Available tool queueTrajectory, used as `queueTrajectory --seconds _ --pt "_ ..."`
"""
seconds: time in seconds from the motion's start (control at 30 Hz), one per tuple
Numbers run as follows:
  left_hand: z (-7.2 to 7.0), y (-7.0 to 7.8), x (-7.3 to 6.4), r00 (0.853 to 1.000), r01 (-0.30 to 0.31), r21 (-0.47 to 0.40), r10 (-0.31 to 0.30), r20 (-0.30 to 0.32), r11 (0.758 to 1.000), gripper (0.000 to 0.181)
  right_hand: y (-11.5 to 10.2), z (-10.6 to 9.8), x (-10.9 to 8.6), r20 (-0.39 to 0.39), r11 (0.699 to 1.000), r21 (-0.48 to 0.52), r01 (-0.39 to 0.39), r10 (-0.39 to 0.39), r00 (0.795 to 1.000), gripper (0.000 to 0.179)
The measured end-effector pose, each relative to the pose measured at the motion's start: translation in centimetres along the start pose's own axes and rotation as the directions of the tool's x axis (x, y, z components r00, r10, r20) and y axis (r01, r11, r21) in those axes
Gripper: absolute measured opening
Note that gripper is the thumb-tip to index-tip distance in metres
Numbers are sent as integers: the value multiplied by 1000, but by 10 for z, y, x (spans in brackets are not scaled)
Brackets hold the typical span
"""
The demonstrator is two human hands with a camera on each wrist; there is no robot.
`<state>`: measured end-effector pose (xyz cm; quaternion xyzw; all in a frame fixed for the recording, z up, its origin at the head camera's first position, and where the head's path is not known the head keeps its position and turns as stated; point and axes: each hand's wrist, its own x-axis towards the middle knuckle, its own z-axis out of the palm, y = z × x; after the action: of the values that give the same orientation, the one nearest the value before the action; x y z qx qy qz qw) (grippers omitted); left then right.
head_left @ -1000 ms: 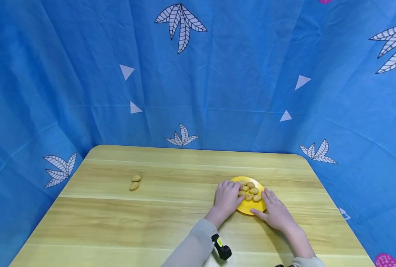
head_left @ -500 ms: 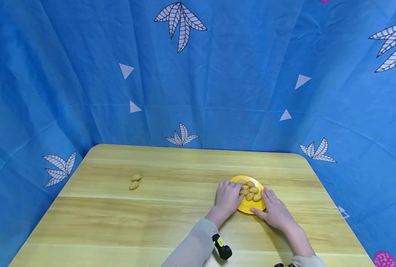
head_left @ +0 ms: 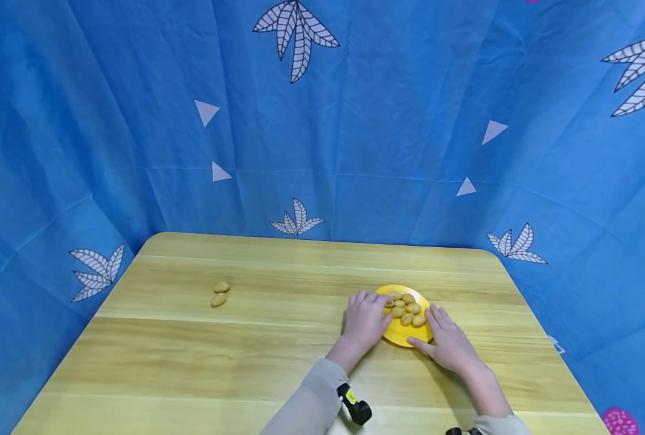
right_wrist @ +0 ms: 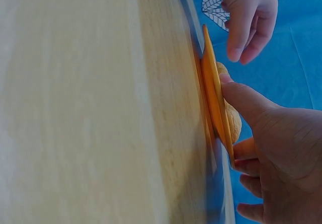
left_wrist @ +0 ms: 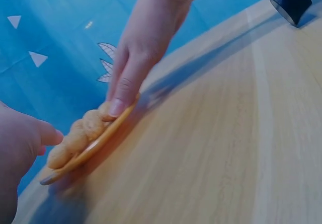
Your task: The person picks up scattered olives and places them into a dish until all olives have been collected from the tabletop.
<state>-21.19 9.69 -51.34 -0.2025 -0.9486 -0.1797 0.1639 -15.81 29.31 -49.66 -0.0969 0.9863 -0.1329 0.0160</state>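
Note:
A yellow plate (head_left: 403, 336) on the table bears several tan, oval lumps (head_left: 413, 308) that look like small potatoes. My right hand (head_left: 452, 345) holds the plate at its right side, thumb on the near rim and fingers along the right rim. In the right wrist view that thumb lies over the edge of the plate (right_wrist: 214, 93). My left hand (head_left: 365, 320) is at the plate's left edge, fingers loosely bent beside the lumps. From the right wrist view, the left hand (right_wrist: 251, 20) hangs just off the plate with nothing in its fingers.
Two more tan oval lumps (head_left: 220, 293) lie together on the left part of the wooden table (head_left: 192, 350). Behind the table's back edge hangs a blue cloth (head_left: 398, 121) with white leaf prints. A black wrist device (head_left: 355, 406) is on the left sleeve.
My left hand has drawn slightly left, away from the plate's middle, so more of the lumps show. The right hand and the plate stay put.

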Motion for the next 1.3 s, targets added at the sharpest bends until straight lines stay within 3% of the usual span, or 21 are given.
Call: queueTrajectory --seconds 0.4,0.77,0.97,1.3 --pt "-22 -15 -8 992 65 -91 -74 -101 994 24 -1 -3 1 22 1000 16 -13 13 1000 90" --pt "-36 -36 -19 970 113 -183 -148 -191 977 21 1 -2 1 3 1000 19 5 -5 1000 90" --pt "-43 -48 -21 962 129 -189 -169 -216 974 23 2 -1 1 2 1000 10 7 -7 1000 89" --pt "-63 -72 -21 924 212 -193 -260 -279 958 24 1 -1 2 22 1000 27 -1 0 1000 91"
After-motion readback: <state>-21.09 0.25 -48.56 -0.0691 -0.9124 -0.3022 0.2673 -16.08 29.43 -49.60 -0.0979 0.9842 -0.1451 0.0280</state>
